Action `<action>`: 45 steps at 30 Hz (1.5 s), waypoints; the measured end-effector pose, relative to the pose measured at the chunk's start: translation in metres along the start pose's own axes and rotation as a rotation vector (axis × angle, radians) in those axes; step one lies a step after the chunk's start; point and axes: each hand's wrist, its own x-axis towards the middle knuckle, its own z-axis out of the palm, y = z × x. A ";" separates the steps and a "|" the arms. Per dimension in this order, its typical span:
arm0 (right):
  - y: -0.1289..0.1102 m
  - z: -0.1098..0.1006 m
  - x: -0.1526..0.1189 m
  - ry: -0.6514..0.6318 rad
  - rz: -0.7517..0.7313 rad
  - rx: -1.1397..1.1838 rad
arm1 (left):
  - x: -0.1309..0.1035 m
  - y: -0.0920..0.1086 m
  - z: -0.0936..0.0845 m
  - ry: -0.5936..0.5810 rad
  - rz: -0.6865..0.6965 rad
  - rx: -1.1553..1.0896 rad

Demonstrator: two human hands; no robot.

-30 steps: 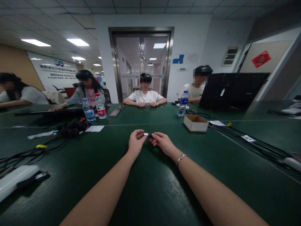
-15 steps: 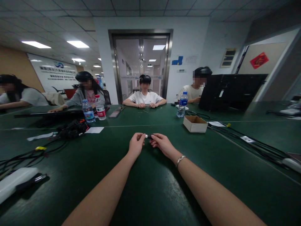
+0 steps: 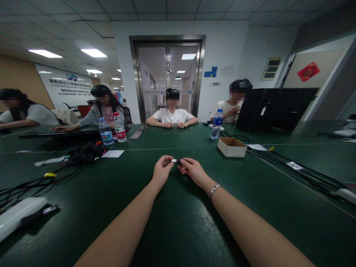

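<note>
Out over the green table, a small slim black-and-silver piece (image 3: 176, 161) is stretched sideways between my two hands. Its exact kind is too small to tell. My left hand (image 3: 162, 170) is closed, thumb and fingers pinching the silver end. At the black end, the fingertips of my right hand (image 3: 193, 170) are closed in a pinch, the lower fingers curled beneath. A silver bracelet (image 3: 214, 191) circles my right wrist. The fingertips hide both ends of the piece.
An open cardboard box (image 3: 231, 148) stands right of my hands, near a water bottle (image 3: 216, 125). Cables (image 3: 294, 165) run along the right; a black cable bundle (image 3: 86, 152) and white device (image 3: 20, 215) lie left. Several people sit around the table (image 3: 178, 237).
Slightly more of the silver part shows between my fingertips. My hands stay almost in place. The person at the right has raised a hand; the view has shifted a little.
</note>
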 end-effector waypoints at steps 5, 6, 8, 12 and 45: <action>-0.001 0.001 0.000 0.007 0.010 -0.013 | 0.002 -0.003 0.001 0.096 -0.136 -0.008; -0.001 0.002 0.000 0.011 0.014 -0.014 | 0.003 -0.004 0.001 0.104 -0.162 0.006; -0.001 0.002 0.000 0.020 0.020 -0.017 | 0.005 -0.006 0.001 0.095 -0.195 0.045; -0.001 0.002 0.000 0.030 0.019 -0.027 | 0.006 -0.006 0.001 0.050 -0.187 0.093; 0.000 0.001 0.000 0.024 0.007 -0.033 | 0.004 -0.001 -0.003 -0.010 -0.192 0.039</action>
